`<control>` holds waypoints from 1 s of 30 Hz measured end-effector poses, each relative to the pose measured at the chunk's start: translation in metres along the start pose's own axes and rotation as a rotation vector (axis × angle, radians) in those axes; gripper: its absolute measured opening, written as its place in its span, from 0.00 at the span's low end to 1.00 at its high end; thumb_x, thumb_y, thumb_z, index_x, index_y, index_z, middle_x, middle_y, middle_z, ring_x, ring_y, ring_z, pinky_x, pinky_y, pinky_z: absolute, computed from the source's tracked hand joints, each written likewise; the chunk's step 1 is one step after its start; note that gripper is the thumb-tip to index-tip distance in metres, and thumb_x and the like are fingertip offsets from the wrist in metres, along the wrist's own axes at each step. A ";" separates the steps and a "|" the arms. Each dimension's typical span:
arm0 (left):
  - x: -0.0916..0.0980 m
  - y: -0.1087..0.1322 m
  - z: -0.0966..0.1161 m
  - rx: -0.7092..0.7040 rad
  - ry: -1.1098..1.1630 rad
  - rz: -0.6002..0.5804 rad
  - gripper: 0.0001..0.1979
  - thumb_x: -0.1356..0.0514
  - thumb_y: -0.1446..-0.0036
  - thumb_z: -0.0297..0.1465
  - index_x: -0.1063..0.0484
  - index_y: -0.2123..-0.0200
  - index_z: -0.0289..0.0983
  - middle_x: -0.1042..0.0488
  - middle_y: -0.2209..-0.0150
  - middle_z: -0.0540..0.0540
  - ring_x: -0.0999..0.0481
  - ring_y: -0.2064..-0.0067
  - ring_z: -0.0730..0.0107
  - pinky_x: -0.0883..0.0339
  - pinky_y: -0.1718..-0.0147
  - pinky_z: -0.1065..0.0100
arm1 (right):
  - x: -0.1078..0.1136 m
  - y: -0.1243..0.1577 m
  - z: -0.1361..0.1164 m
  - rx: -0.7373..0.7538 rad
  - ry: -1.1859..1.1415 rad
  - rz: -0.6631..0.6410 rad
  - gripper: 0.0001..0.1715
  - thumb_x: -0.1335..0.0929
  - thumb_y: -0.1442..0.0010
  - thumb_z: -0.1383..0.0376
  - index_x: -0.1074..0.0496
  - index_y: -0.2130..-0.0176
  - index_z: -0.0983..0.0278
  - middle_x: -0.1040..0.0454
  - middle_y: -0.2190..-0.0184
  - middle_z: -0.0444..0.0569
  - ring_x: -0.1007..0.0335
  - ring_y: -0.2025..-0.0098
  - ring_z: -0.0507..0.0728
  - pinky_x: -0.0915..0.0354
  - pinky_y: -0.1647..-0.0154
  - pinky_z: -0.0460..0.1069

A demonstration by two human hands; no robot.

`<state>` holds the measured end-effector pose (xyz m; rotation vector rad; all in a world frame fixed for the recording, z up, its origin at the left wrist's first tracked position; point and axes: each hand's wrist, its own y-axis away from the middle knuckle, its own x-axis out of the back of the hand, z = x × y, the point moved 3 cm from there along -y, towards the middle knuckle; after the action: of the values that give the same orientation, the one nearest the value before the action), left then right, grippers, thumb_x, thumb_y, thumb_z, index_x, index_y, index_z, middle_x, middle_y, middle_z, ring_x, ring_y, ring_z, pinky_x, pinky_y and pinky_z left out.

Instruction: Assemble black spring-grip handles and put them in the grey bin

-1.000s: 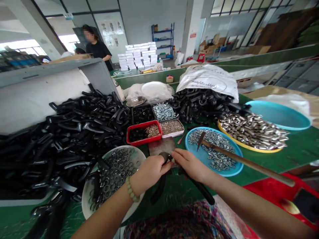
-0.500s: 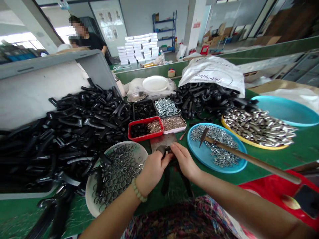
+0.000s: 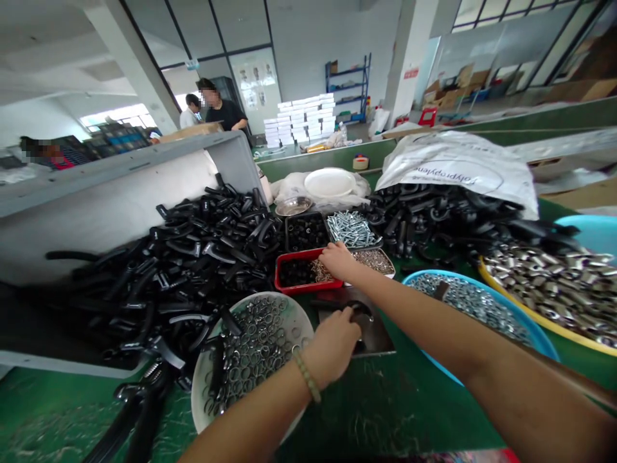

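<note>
My left hand is closed round what looks like black pruning shears, partly hidden by my fingers, and holds them on the metal plate. Beyond it my right hand reaches into the red tray, fingers bent down among small copper-coloured pieces. Its fingertips are drawn together, and what they pinch is hidden. Black caps fill the left of that tray. A white tray of similar small pieces lies partly behind my right wrist.
On the left, a round dish holds metal rings, beside a grey bin spilling black handles. Bolts stand in a tray behind. To the right are a blue dish of nuts and metal sleeves. Other people stand at the back.
Both hands were together on the shears; now my right hand has left them for the red tray. My left hand has the shears on the plate. The view has shifted left and up.
</note>
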<state>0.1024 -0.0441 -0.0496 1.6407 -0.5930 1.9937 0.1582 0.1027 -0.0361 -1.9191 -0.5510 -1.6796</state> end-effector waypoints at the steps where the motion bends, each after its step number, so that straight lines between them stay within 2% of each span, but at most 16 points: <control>1: 0.007 -0.008 -0.017 0.048 0.041 0.016 0.07 0.45 0.42 0.29 0.27 0.64 0.36 0.27 0.60 0.42 0.28 0.60 0.63 0.33 0.60 0.65 | -0.001 0.001 0.002 0.004 0.002 0.001 0.12 0.36 0.42 0.71 0.24 0.69 0.65 0.24 0.64 0.58 0.37 0.54 0.63 0.50 0.52 0.57; 2: 0.017 -0.017 -0.036 0.130 0.070 0.042 0.08 0.46 0.41 0.29 0.27 0.63 0.36 0.26 0.62 0.42 0.27 0.60 0.64 0.34 0.59 0.66 | 0.000 0.002 0.005 0.004 -0.001 0.003 0.11 0.36 0.42 0.70 0.24 0.70 0.65 0.24 0.65 0.58 0.37 0.54 0.63 0.50 0.52 0.57; 3: 0.028 -0.027 -0.058 0.262 0.064 0.117 0.11 0.49 0.39 0.29 0.27 0.60 0.36 0.26 0.61 0.42 0.27 0.58 0.63 0.35 0.57 0.66 | 0.002 0.004 0.008 -0.001 -0.011 0.009 0.11 0.36 0.41 0.70 0.24 0.70 0.65 0.24 0.65 0.57 0.36 0.55 0.63 0.50 0.52 0.57; 5: 0.042 -0.051 -0.092 0.339 0.050 0.155 0.12 0.51 0.38 0.27 0.28 0.59 0.33 0.26 0.58 0.38 0.28 0.55 0.61 0.37 0.53 0.63 | 0.009 0.008 0.014 -0.027 -0.048 0.030 0.11 0.37 0.40 0.70 0.24 0.68 0.64 0.24 0.66 0.56 0.35 0.56 0.62 0.50 0.52 0.56; 7: 0.045 -0.071 -0.111 0.351 0.059 0.140 0.11 0.48 0.41 0.25 0.27 0.61 0.32 0.26 0.58 0.36 0.27 0.56 0.60 0.37 0.54 0.63 | 0.018 0.018 0.019 -0.065 -0.108 0.061 0.12 0.38 0.39 0.69 0.25 0.62 0.64 0.23 0.65 0.55 0.34 0.57 0.60 0.48 0.52 0.54; 9: 0.038 -0.082 -0.118 0.346 0.083 0.127 0.09 0.46 0.42 0.24 0.26 0.63 0.32 0.25 0.59 0.37 0.26 0.58 0.59 0.36 0.55 0.63 | 0.024 0.041 0.021 -0.089 -0.177 0.079 0.13 0.39 0.37 0.67 0.28 0.57 0.63 0.23 0.64 0.51 0.32 0.59 0.57 0.44 0.54 0.51; 11: 0.029 -0.085 -0.116 0.342 0.107 0.140 0.09 0.46 0.42 0.25 0.26 0.64 0.32 0.25 0.60 0.37 0.25 0.58 0.59 0.36 0.56 0.63 | 0.026 0.076 0.023 -0.105 -0.310 0.079 0.13 0.40 0.36 0.65 0.29 0.57 0.61 0.24 0.64 0.46 0.31 0.63 0.54 0.41 0.59 0.48; 13: 0.023 -0.084 -0.113 0.337 0.136 0.165 0.09 0.46 0.41 0.27 0.26 0.65 0.33 0.25 0.60 0.38 0.25 0.57 0.59 0.37 0.54 0.63 | 0.021 0.115 0.025 -0.159 -0.543 0.079 0.11 0.39 0.37 0.62 0.29 0.61 0.60 0.25 0.68 0.44 0.31 0.65 0.54 0.38 0.63 0.47; 15: 0.021 -0.082 -0.113 0.340 0.168 0.197 0.10 0.47 0.40 0.29 0.26 0.66 0.33 0.25 0.59 0.38 0.25 0.57 0.60 0.37 0.53 0.64 | 0.011 0.148 0.027 -0.247 -0.711 0.088 0.10 0.37 0.39 0.60 0.28 0.66 0.61 0.26 0.70 0.45 0.31 0.65 0.55 0.38 0.63 0.49; 17: 0.024 -0.082 -0.114 0.356 0.200 0.241 0.11 0.48 0.39 0.29 0.26 0.66 0.32 0.25 0.58 0.37 0.26 0.56 0.60 0.37 0.53 0.63 | 0.001 0.166 0.029 -0.324 -0.733 0.109 0.09 0.35 0.41 0.61 0.28 0.69 0.61 0.26 0.70 0.46 0.31 0.65 0.56 0.38 0.62 0.50; 20: 0.033 -0.081 -0.113 0.383 0.253 0.325 0.11 0.48 0.39 0.28 0.27 0.63 0.31 0.26 0.56 0.37 0.26 0.55 0.61 0.37 0.51 0.64 | -0.010 0.171 0.031 -0.362 -0.635 0.129 0.09 0.36 0.40 0.62 0.28 0.68 0.62 0.26 0.69 0.48 0.31 0.65 0.56 0.38 0.62 0.50; 23: 0.037 -0.069 -0.099 0.363 0.348 0.376 0.10 0.48 0.40 0.25 0.28 0.59 0.33 0.25 0.57 0.42 0.25 0.56 0.67 0.35 0.53 0.69 | -0.012 0.166 0.029 -0.316 -0.513 0.130 0.09 0.36 0.39 0.62 0.28 0.67 0.63 0.27 0.69 0.49 0.32 0.65 0.56 0.38 0.62 0.49; 27: 0.017 -0.036 -0.062 0.240 0.715 0.365 0.08 0.43 0.44 0.25 0.30 0.60 0.35 0.24 0.63 0.46 0.24 0.61 0.70 0.31 0.57 0.68 | -0.007 0.167 0.015 -0.151 -0.108 0.162 0.12 0.38 0.37 0.64 0.29 0.68 0.65 0.27 0.70 0.52 0.34 0.63 0.59 0.42 0.62 0.52; 30: -0.004 -0.016 -0.041 0.216 0.749 0.357 0.08 0.41 0.46 0.25 0.29 0.61 0.36 0.26 0.63 0.47 0.26 0.60 0.69 0.32 0.54 0.65 | -0.009 0.169 0.005 -0.038 0.121 0.170 0.12 0.39 0.36 0.67 0.29 0.69 0.65 0.28 0.71 0.52 0.35 0.65 0.59 0.44 0.62 0.53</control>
<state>0.0818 -0.0067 -0.0610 0.7902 -0.4008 2.7809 0.2645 -0.0252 -0.0657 -1.8210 -0.3024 -1.6927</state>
